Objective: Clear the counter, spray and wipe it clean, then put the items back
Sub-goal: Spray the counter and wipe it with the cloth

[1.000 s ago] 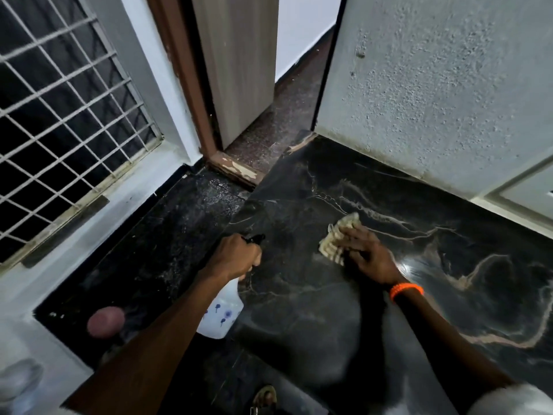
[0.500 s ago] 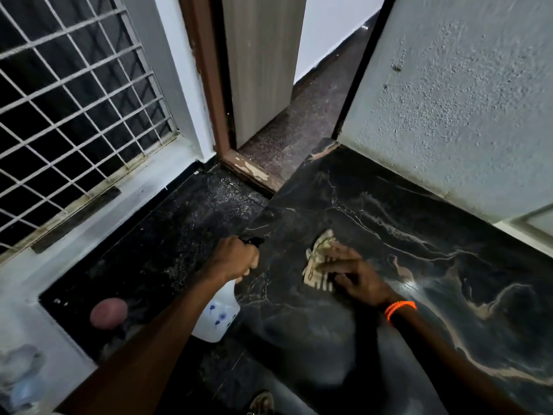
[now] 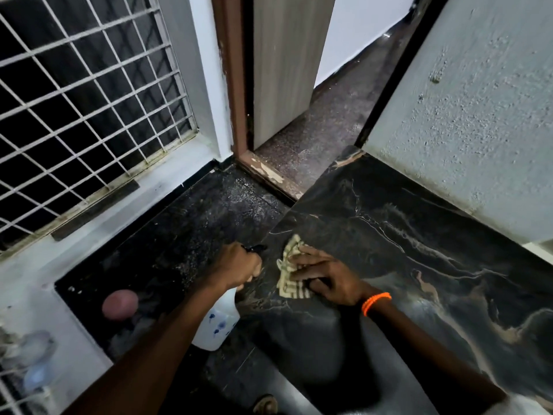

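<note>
**One cloth, one bottle, two hands on the dark marble counter**

The single cream-and-tan checked cloth [image 3: 291, 272] lies crumpled on the black veined marble counter [image 3: 419, 250], close to the counter's left edge. The right hand [image 3: 326, 278] rests on top of it, fingers spread apart and laid flat across the fabric, pressing it down to the stone; one beaded orange wristband [image 3: 375, 302] circles that wrist.

Just beside the cloth, to its left, the left hand [image 3: 238, 266] is clenched around the neck of the one white plastic spray bottle [image 3: 218, 323] — fingers curled tight on the grip, the black nozzle [image 3: 256, 248] jutting past the knuckles toward the cloth. The bottle's body, printed with small blue marks, hangs below the hand, off the counter's edge and over the lower level.

That lower level is a dark speckled stone floor [image 3: 185, 235]. On it, well to the left of the bottle, sits one round pinkish object [image 3: 119, 304], too blurred to identify. At the far lower left are pale, blurred shapes — what they are cannot be told.

Further out: one window with a white metal grille [image 3: 89, 100], one brown wooden door frame [image 3: 236, 85] with a grey-brown door [image 3: 284, 70] standing ajar, and a rough pale plastered wall [image 3: 478, 115] rising behind the counter.
</note>
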